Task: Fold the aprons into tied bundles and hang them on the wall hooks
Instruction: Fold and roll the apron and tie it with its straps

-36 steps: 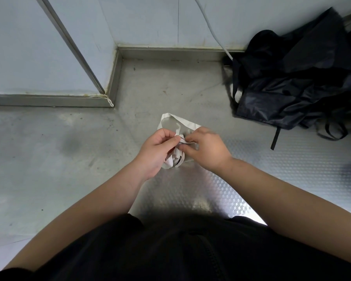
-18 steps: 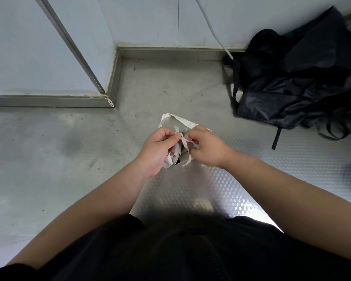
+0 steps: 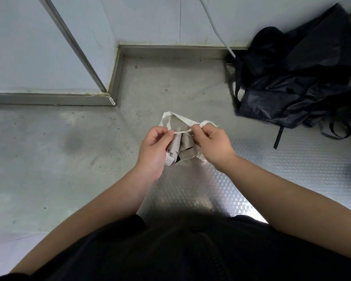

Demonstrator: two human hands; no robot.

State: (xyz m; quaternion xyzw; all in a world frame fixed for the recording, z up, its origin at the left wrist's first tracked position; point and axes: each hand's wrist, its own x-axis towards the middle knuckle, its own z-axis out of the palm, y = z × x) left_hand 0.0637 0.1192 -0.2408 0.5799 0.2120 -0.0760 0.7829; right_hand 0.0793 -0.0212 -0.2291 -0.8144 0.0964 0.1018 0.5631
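A small beige apron bundle [image 3: 183,148] hangs between my hands above the metal floor. A thin white strap [image 3: 181,131] runs taut across its top. My left hand [image 3: 154,151] pinches one end of that strap and my right hand [image 3: 212,144] pinches the other. A wider loop of the same strap [image 3: 177,116] sticks out beyond my fingers. A heap of black aprons [image 3: 300,78] lies on the floor at the right, against the wall. No wall hooks are in view.
Grey wall panels [image 3: 150,19] with a metal skirting meet in a corner ahead. A slanted metal bar [image 3: 73,45] runs down the left panel. A grey cable [image 3: 217,27] drops down the wall to the black heap. The floor near me is embossed steel [image 3: 292,169].
My hands have drawn apart sideways, pulling the strap taut across the top of the bundle. The bundle now shows more between them.
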